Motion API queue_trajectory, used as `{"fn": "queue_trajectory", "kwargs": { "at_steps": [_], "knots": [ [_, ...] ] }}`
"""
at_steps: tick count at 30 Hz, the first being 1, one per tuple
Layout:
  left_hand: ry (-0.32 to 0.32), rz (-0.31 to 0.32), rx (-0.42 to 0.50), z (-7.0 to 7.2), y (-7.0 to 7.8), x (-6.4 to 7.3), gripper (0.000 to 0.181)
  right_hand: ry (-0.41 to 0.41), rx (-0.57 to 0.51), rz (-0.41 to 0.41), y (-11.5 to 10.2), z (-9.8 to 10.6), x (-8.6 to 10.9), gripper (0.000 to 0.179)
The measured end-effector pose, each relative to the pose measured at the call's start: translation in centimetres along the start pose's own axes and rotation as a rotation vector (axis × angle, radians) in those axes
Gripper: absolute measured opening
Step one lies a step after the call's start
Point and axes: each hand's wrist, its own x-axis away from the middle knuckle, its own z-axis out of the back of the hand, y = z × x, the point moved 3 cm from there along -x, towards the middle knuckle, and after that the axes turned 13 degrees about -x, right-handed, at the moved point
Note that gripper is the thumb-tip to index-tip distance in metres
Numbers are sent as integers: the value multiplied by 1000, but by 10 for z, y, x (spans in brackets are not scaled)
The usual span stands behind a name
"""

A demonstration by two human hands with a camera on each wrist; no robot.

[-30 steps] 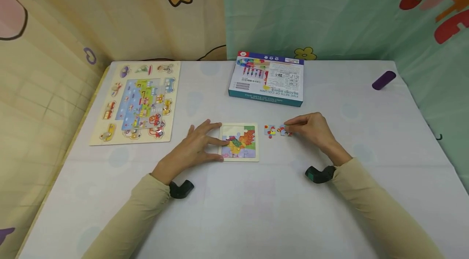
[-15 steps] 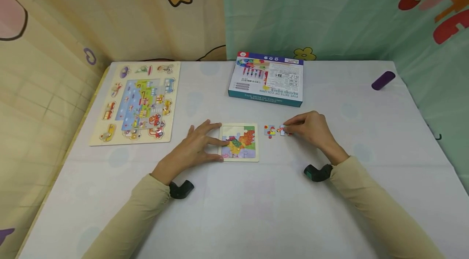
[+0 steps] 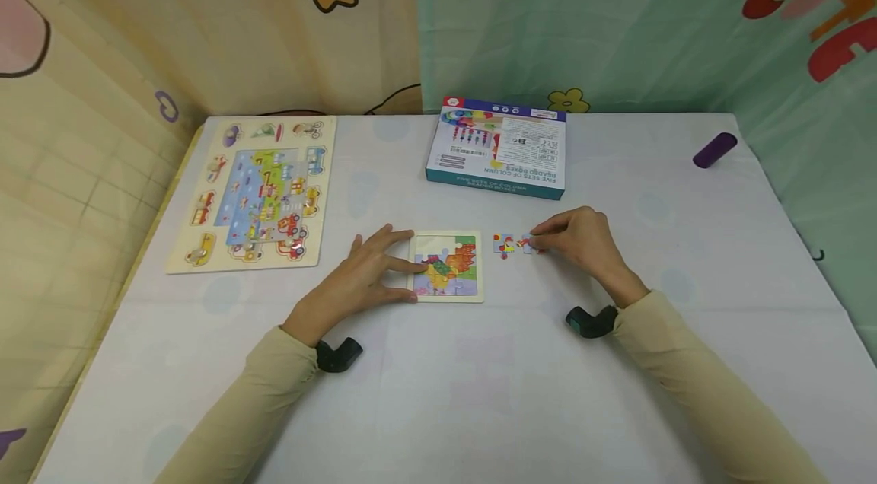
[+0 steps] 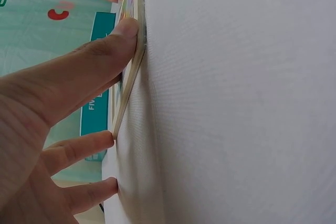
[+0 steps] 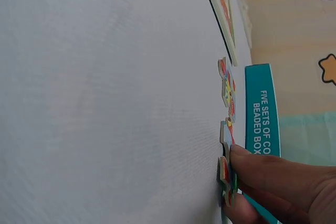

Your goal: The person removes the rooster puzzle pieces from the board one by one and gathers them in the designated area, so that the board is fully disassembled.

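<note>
Here, by the right hand (image 3: 577, 242) a puzzle piece (image 5: 224, 170) is pinched, right of the puzzle frame (image 3: 480, 267), whose left side is touched by the left hand (image 3: 363, 271), fingers spread. A loose piece (image 3: 504, 243) between might be knocked askew if the pinched one were dragged low.

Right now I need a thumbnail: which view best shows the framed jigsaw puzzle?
The head view: the framed jigsaw puzzle shows its picture, mostly uncovered. Left wrist shows it nearly edge-on, partly hidden; right wrist, slanted and cropped.

Beige sleeves (image 3: 247, 408) meet bent black wrist mounts (image 3: 339, 355), apparently plastic.
</note>
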Motion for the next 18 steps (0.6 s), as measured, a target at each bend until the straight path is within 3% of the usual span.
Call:
{"fn": "queue_trajectory", "kwargs": {
  "at_steps": [18],
  "knots": [
    [3, 6, -4, -2, -1, 1, 47, 3, -2, 23, 2, -2, 1, 16]
  ]
}}
